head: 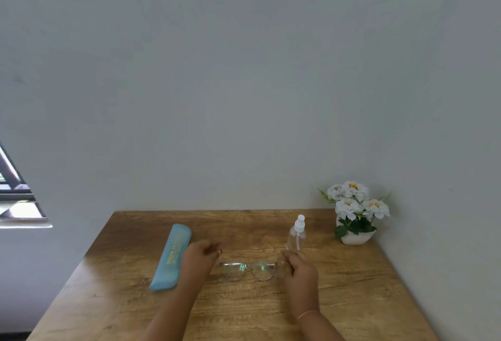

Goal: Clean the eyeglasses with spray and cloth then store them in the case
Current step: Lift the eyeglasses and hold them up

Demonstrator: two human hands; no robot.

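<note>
Clear-framed eyeglasses (246, 270) lie on the wooden table (352, 286), lenses facing me. My right hand (299, 268) is at their right end, fingertips pinching the frame's corner. My left hand (200, 258) hovers just above and left of the left end, fingers loosely curled and holding nothing. A long light-blue glasses case (170, 258) lies shut to the left of that hand. A small clear spray bottle (296, 235) with a white pump top stands behind my right hand. No cloth is in view.
A white pot of white flowers (355, 213) stands at the table's back right corner against the grey wall. A window edge (19, 199) shows at the far left. The table's left edge runs diagonally toward me.
</note>
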